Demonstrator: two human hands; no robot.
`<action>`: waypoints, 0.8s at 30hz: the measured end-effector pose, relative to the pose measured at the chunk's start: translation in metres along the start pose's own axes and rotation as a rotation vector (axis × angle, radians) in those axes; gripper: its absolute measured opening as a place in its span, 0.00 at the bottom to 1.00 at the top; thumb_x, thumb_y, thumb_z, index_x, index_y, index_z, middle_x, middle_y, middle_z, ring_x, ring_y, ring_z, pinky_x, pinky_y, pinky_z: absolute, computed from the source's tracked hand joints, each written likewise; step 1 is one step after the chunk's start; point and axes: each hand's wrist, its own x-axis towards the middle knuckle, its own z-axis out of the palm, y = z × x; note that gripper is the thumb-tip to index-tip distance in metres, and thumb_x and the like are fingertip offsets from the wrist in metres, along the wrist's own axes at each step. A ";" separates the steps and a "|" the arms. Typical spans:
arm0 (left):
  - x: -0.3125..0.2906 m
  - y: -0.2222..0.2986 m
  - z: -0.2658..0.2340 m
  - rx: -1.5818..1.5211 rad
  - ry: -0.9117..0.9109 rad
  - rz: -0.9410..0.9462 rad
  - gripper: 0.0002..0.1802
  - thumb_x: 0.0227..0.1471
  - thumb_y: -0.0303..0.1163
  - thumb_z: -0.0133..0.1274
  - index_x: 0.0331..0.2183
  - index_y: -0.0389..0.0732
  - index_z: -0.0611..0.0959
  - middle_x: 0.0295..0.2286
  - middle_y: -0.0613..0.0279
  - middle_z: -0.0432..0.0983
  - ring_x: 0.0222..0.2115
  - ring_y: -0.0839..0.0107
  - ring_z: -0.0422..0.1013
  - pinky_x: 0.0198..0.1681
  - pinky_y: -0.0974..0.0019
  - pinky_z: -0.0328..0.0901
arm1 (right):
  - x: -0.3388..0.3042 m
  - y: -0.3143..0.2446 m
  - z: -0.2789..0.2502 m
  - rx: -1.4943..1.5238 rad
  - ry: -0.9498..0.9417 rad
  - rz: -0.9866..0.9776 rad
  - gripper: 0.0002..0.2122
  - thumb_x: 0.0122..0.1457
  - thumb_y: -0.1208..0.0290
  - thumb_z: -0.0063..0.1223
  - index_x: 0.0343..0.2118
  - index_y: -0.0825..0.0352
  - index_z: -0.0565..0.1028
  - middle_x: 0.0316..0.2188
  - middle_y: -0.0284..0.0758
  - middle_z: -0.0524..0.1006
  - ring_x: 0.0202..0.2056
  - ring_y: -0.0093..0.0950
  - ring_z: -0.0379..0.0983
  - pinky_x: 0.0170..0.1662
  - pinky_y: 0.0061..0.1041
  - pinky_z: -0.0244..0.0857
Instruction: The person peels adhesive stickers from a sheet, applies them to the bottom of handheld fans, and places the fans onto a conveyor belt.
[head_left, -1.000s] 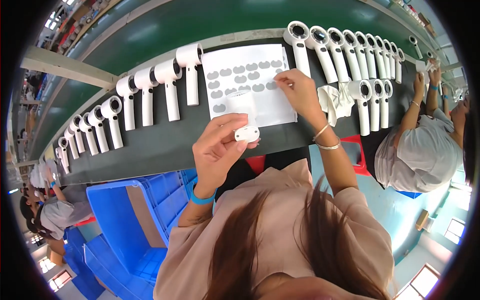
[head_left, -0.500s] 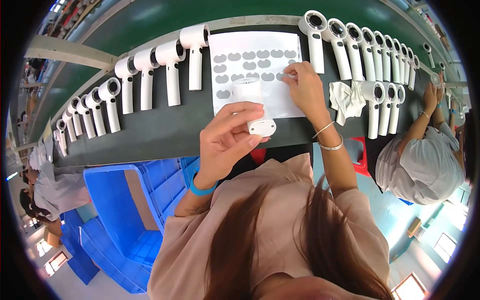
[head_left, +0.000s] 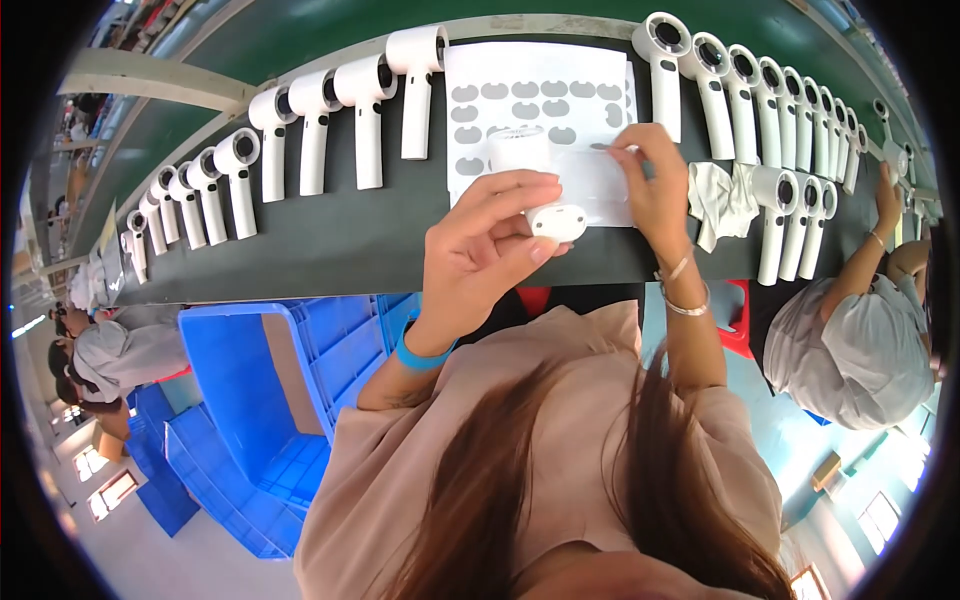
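Handheld fan [head_left: 521, 156], smooth white plastic, round grilled head and oval base, is held above the near part of the paper sticker sheet [head_left: 540, 62], left hand's [head_left: 478, 238] grip pinching its handle. Right hand [head_left: 657, 185], above the sheet's right side, appears to pinch a thin gray sticker [head_left: 598, 147]. Step in hand: judged as sticker peeling. Next move calls for a light edge-only hold. Crumpled white cloth [head_left: 722, 205] lies right of the sheet.

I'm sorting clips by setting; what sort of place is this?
Probably a factory assembly line: rows of matching white handheld fans on a long dark bench, a co-worker at it, and blue crates alongside.
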 end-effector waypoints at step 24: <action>0.001 0.000 0.002 -0.013 -0.039 -0.027 0.24 0.48 0.17 0.54 0.50 0.33 0.73 0.50 0.55 0.61 0.42 0.66 0.70 0.47 0.64 0.70 | -0.007 -0.113 -0.027 0.885 0.022 0.551 0.27 0.47 0.87 0.58 0.48 0.73 0.56 0.25 0.38 0.76 0.40 0.30 0.74 0.43 0.24 0.68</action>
